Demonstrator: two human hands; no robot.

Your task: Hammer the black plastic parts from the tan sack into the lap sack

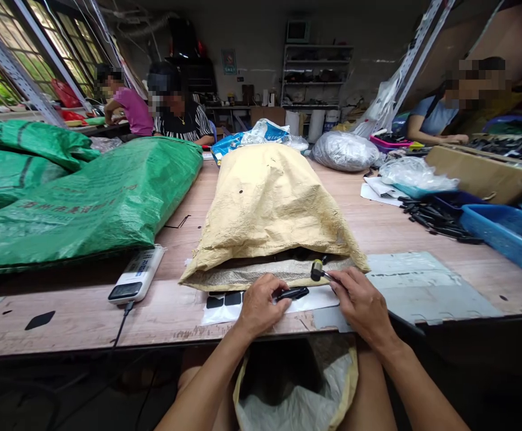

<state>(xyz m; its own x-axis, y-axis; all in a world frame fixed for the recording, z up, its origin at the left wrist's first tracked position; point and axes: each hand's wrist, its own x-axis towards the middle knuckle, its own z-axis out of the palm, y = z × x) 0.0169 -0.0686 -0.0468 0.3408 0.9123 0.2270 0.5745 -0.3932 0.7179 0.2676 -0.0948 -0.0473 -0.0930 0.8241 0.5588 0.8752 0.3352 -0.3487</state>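
Note:
A small mallet (317, 270), its dark head marked with a yellowish band, is gripped near its thin shaft by my right hand (363, 304). My left hand (263, 306) pinches a glossy black elongated piece (296, 293) at its left end; its exact kind is unclear. Both hands are at the table's front edge, just before the open mouth of a pale yellow woven sack (270, 209) lying on its side. Dark items show faintly inside it. Under the left hand lies a white sheet (218, 315) with black patches. Between my legs hangs another open sack (344, 392).
Green woven sacks (85, 209) fill the left side, with a white power bank (137, 275) and cable before them. To the right are a grey plate (422, 284), black parts (436, 218) and a blue tray (507, 233). Several people sit farther back.

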